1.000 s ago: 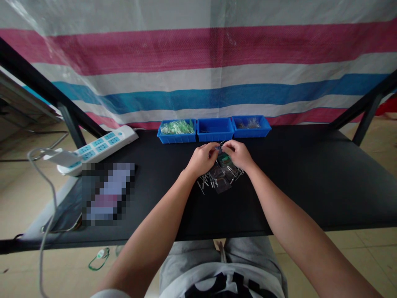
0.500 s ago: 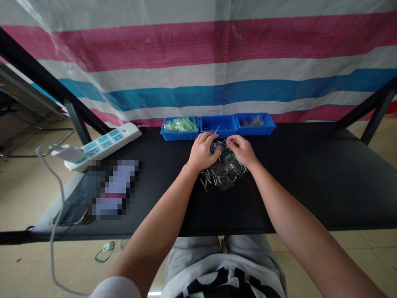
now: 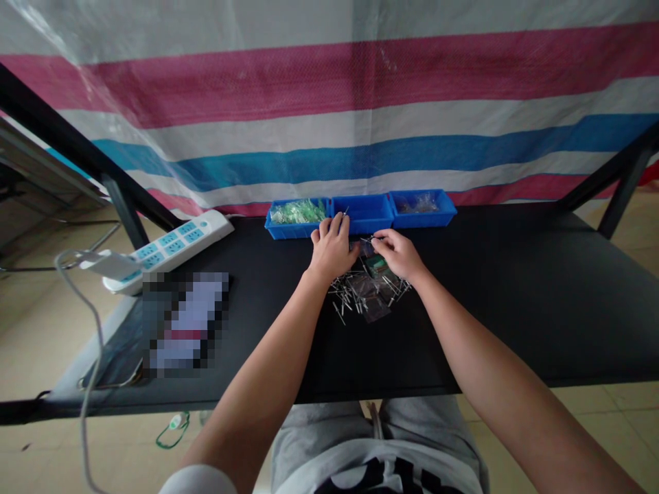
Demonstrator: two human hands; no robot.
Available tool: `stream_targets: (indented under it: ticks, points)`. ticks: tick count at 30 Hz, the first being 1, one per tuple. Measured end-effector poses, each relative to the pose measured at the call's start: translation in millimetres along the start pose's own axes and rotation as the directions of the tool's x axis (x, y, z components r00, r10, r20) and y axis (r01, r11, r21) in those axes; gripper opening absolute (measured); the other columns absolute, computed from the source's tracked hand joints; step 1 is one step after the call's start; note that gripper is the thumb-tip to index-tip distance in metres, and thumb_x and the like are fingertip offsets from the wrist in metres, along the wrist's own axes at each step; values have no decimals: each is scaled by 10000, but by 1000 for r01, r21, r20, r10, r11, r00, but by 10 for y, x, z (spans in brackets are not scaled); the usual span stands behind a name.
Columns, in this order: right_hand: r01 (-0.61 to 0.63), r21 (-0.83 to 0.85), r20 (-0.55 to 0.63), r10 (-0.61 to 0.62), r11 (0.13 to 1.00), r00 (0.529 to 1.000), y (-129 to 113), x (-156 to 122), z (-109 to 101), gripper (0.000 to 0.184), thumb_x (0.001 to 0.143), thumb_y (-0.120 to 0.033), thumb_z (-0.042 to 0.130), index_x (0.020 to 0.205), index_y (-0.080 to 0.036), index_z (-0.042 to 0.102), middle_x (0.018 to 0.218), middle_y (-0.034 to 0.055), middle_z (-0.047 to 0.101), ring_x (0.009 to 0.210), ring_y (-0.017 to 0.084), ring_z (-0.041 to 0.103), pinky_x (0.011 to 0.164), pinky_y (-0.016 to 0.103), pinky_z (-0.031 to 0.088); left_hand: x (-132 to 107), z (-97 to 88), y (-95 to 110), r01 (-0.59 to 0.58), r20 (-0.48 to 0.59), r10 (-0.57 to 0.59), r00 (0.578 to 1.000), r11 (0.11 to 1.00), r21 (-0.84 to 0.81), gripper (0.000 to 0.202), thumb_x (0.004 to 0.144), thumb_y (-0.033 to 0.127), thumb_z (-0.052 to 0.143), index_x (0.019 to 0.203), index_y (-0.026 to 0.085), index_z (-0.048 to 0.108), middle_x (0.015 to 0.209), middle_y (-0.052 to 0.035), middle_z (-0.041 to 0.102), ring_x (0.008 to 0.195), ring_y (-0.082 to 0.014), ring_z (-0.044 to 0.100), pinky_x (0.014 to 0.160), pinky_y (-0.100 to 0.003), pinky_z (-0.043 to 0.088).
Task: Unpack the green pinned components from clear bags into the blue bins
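The left hand (image 3: 332, 252) and right hand (image 3: 399, 255) are close together but apart above the black tabletop (image 3: 504, 322). A thin metal pin (image 3: 346, 211) shows at the raised left fingertips, while the right fingers pinch something too small to tell. Loose pins and clear plastic bags (image 3: 368, 295) lie just below both hands, three blue bins (image 3: 363, 223) stand just beyond them, and a white power strip (image 3: 169, 250) lies well left.
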State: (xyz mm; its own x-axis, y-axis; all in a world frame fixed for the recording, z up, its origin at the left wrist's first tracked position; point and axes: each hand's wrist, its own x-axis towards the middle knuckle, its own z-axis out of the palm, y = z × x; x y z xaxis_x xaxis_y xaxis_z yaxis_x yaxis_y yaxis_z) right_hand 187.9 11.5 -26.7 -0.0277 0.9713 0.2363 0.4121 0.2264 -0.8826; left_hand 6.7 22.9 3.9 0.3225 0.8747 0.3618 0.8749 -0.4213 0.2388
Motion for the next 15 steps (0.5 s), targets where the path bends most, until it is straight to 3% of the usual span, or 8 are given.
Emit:
stream_targets:
  ticks: [5, 9, 12, 15]
  points:
    - [19, 18, -17, -19, 1000, 1000, -21, -11, -3, 343, 845, -500, 573, 971, -189, 645, 740, 30, 678, 727, 192, 648, 704, 307, 474, -19, -14, -46, -45, -93, 42, 995, 998, -36, 527, 844, 206, 498, 1369, 170, 465, 1559, -185, 269, 1337, -390, 350, 1007, -577, 359]
    - [80, 26, -88, -78, 996, 993, -53, -23, -25, 333, 869, -495, 533, 842, -184, 650, 742, 39, 688, 726, 186, 637, 703, 296, 469, -12, -30, -147, -146, -185, 117, 976, 978, -149, 470, 789, 40, 407, 1187, 181, 614, 1373, -128, 519, 1261, -282, 462, 1029, -478, 404]
    - [89, -16, -174, -90, 996, 981, -75, -26, -39, 303, 868, -447, 528, 809, -181, 659, 732, 47, 692, 722, 191, 632, 690, 294, 463, -14, -11, -228, -179, -139, 142, 980, 935, -307, 426, 775, 19, 385, 1067, 154, 664, 1128, -104, 653, 1086, -209, 589, 964, -360, 478]
    - [81, -77, -235, -98, 994, 967, -78, -18, -41, 238, 836, -383, 552, 777, -185, 671, 750, 56, 708, 729, 199, 638, 697, 301, 470, -35, 26, -261, -168, -37, 166, 985, 914, -370, 339, 797, 79, 447, 1016, 163, 690, 1037, -78, 695, 998, -196, 626, 935, -335, 497]
